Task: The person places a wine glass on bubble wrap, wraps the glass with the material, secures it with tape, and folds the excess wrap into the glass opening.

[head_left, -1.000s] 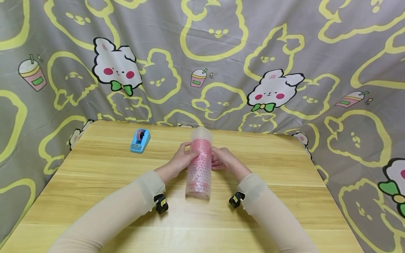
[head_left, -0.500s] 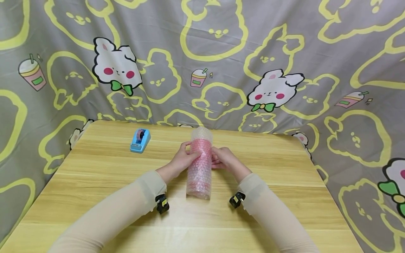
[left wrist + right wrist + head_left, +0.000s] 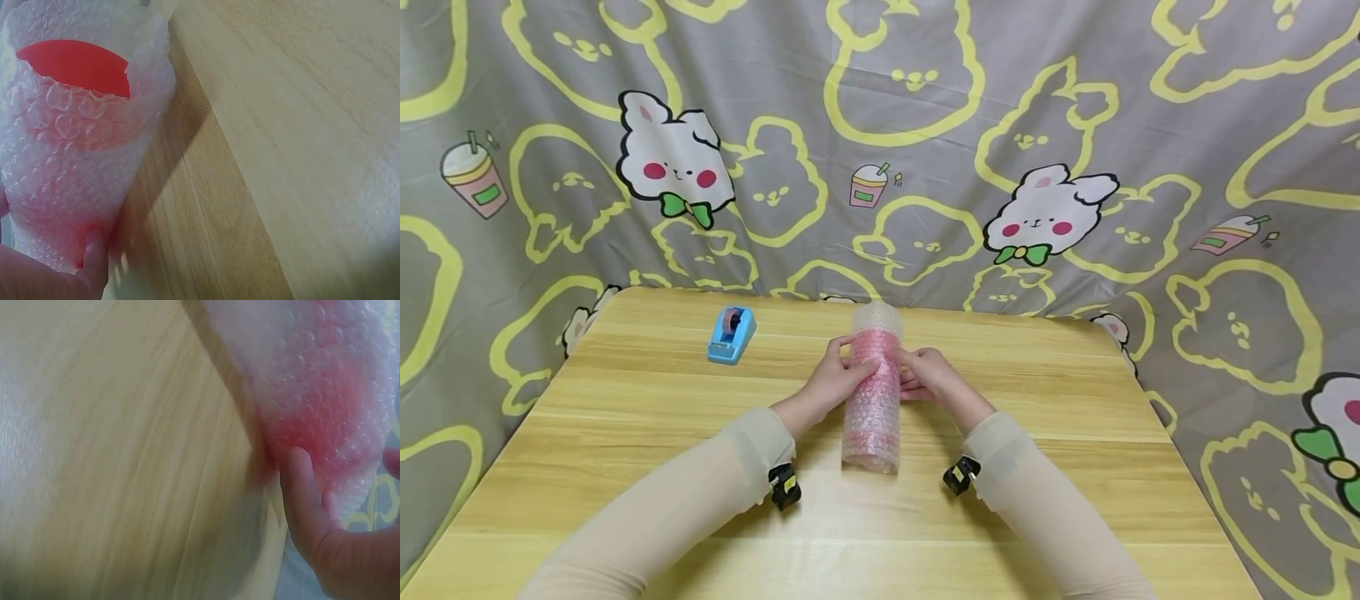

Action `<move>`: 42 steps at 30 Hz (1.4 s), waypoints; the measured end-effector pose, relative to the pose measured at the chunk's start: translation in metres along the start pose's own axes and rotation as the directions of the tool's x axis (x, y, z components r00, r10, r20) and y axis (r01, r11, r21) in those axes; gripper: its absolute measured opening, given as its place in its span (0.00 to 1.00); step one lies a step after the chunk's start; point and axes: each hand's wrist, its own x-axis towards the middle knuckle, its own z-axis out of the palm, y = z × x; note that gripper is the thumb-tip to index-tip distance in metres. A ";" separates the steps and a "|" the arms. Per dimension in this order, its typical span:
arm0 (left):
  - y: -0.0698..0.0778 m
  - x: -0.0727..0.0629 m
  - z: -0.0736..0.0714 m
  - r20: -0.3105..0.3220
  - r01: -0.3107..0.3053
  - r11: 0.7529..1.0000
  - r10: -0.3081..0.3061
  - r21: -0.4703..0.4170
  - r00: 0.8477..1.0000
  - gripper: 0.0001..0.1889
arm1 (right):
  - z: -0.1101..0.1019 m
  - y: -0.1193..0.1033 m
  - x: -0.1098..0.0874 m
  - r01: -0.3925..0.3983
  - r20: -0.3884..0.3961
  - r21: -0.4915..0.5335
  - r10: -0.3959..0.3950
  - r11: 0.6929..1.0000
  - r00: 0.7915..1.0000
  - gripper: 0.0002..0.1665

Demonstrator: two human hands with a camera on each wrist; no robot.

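A long roll of bubble wrap (image 3: 872, 417) lies on the table, its far end near the back edge. Pink-red shows through the wrap, and in the left wrist view a smooth red object (image 3: 78, 65) is visible inside the near end; its kind is hidden. My left hand (image 3: 832, 379) grips the roll from the left, thumb lying across its top. From the right, my right hand (image 3: 934, 375) holds the roll's side, and its thumb (image 3: 300, 481) presses on the wrap in the right wrist view. Some fingers of both hands are hidden beside or under the roll.
A blue tape dispenser (image 3: 732, 335) with a roll of tape stands at the back left of the wooden table (image 3: 1045, 500). A grey patterned curtain (image 3: 925, 167) hangs behind the table and along its sides.
The right thumb has shifted slightly left onto the top of the wrap. The roll and the left hand stay almost in place.
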 end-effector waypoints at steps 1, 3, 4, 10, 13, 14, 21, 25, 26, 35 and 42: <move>0.000 0.000 0.000 0.001 0.003 1.000 -0.003 -0.002 1.000 0.37 | 0.000 0.000 0.000 0.001 0.000 0.001 -0.001 1.000 1.000 0.24; 0.000 0.000 0.000 -0.001 0.002 1.000 -0.002 0.003 1.000 0.37 | 0.001 0.000 0.000 0.006 0.001 0.000 -0.006 1.000 1.000 0.22; 0.000 0.000 0.000 -0.003 0.005 1.000 -0.005 0.006 1.000 0.36 | 0.001 0.001 0.000 0.006 -0.001 -0.001 -0.006 1.000 1.000 0.22; 0.002 0.001 0.000 -0.006 0.040 0.999 -0.040 -0.029 0.999 0.30 | 0.000 0.002 0.001 0.004 -0.016 0.000 -0.004 1.000 1.000 0.21; 0.001 0.002 -0.001 -0.010 0.071 0.997 -0.072 -0.026 0.997 0.33 | 0.000 0.003 0.002 0.008 -0.020 -0.001 -0.008 1.000 1.000 0.22; 0.001 0.001 -0.001 -0.012 0.081 0.997 -0.081 -0.018 0.997 0.35 | 0.000 0.003 0.002 0.008 -0.021 -0.001 -0.008 1.000 1.000 0.22; 0.000 0.000 -0.001 -0.011 0.097 0.995 -0.097 0.039 0.995 0.32 | -0.001 0.003 0.003 -0.002 -0.027 -0.016 0.002 1.000 1.000 0.25; -0.001 0.000 -0.001 -0.006 0.093 0.995 -0.093 0.028 0.996 0.30 | -0.002 0.003 0.003 -0.010 -0.030 -0.025 0.010 1.000 1.000 0.25; -0.001 0.000 -0.001 -0.006 0.092 0.995 -0.092 0.024 0.996 0.30 | -0.002 0.003 0.003 -0.010 -0.028 -0.027 0.009 1.000 1.000 0.25; -0.004 0.003 -0.002 0.019 0.100 0.995 -0.100 -0.029 0.995 0.30 | -0.004 0.005 0.005 -0.024 -0.001 -0.005 0.024 1.000 1.000 0.27; -0.002 0.002 -0.002 0.035 0.108 0.992 -0.105 -0.066 0.994 0.29 | -0.005 0.005 0.005 -0.043 0.004 -0.005 0.043 0.999 0.999 0.27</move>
